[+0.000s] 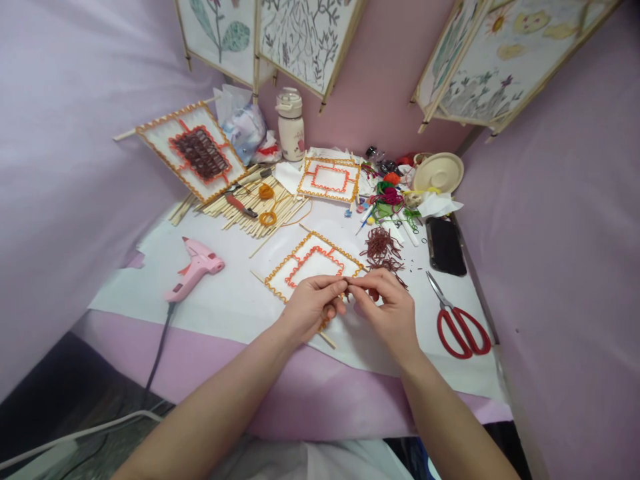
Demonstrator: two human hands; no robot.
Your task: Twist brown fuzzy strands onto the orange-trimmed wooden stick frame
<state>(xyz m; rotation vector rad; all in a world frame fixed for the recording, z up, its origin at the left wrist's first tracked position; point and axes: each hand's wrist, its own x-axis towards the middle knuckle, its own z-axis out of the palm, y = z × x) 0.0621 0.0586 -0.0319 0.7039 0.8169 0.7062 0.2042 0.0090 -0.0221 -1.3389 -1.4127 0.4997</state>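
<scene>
My left hand [314,303] and my right hand [385,303] meet fingertip to fingertip above the near edge of a white framed panel [310,257]. Between the pinched fingers are short strands of brown yarn, mostly hidden by the fingertips. Orange yarn loops line the panel's frame, and a red-orange yarn rectangle lies inside it. My hands cover its near right part. Just beyond my right hand sits a pile of cut brown yarn [383,247].
A pink glue gun [195,270] lies at left, its cord running off the table. Red-handled scissors [457,320] and a black phone [447,247] are at right. Behind are wooden sticks [235,210], a finished-looking panel [195,150], another panel [330,179] and a bottle [291,127].
</scene>
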